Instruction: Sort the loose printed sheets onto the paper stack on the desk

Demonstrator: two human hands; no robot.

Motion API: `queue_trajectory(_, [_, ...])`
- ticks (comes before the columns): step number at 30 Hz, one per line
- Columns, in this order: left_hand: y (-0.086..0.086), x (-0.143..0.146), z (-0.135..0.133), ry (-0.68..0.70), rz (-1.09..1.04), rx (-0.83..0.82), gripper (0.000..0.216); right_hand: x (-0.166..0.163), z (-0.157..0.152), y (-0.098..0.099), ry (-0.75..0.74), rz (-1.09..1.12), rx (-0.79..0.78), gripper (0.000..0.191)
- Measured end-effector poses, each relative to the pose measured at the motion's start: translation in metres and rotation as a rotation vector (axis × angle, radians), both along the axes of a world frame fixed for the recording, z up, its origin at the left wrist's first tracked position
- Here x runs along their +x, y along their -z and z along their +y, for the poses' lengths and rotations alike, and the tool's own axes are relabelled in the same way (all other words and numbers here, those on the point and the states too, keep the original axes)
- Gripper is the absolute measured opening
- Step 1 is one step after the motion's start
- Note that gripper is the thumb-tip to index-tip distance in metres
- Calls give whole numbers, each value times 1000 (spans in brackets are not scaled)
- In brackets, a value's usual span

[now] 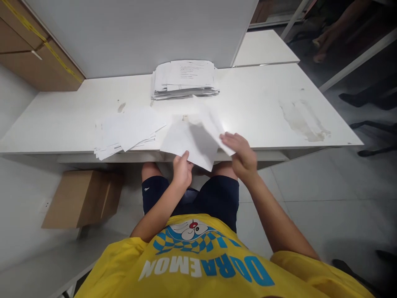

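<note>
- From where I stand, taking the seated person as the dial's centre, the white paper is at twelve o'clock, over the desk's near edge.
- The left hand grips its near edge, thumb on top; the fingers underneath are mostly hidden.
- The right hand touches the raised sheet at its near end, fingers partly extended. Its thumb is hard to make out, so I can't tell whether it pinches.
- That sheet is blurred; whether it is a separate piece or a folded-up part is unclear.
- Farther out at twelve sits a thick stack of papers, its top print too small to read.
- Toward half past ten, loose papers overlap, mostly covering one another.
- At nine, below the desk, stands a cardboard box; its inside is hidden.
- Beyond the loose papers, more cardboard boxes with yellow tape are cut off; their contents don't show.
- Toward half past one, another person's hand shows dimly, the body cut off.
</note>
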State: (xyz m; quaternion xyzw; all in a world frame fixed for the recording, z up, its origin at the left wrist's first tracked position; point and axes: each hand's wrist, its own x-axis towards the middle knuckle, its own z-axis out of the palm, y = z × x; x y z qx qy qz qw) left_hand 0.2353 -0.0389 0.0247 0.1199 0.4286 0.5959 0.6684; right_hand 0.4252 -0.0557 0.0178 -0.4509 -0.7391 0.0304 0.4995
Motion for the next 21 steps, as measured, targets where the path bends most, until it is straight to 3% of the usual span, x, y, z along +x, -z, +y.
queue_trajectory(3, [-10, 0, -12, 92, -45, 52, 25, -21, 0, -11, -235, -103, 61, 48])
queue_trajectory(5, [-15, -2, -19, 120, -77, 113, 50, -29, 3, -10, -271, -99, 55, 46])
queue_trajectory(7, [-15, -4, -21, 110, -77, 144, 62, -31, 6, -6, -293, -52, 24, 44])
queue_trajectory(11, [-7, -5, -12, 37, -8, 50, 40, -24, 2, 2, -358, -12, -67, 40])
queue_trajectory(13, [-5, -6, -7, -13, -10, -2, 38, -20, -10, 3, -287, 8, -114, 37])
queue_trajectory(16, [-8, -7, -7, -69, -40, 31, 35, -25, -35, 2, -3, 285, -244, 32])
queue_trajectory(18, [-11, -5, -11, -32, -67, 59, 33, -36, -45, 2, 114, 597, -444, 36])
queue_trajectory(21, [-11, 1, -15, 141, -126, 60, 33, -54, -40, 4, -15, 980, -750, 45])
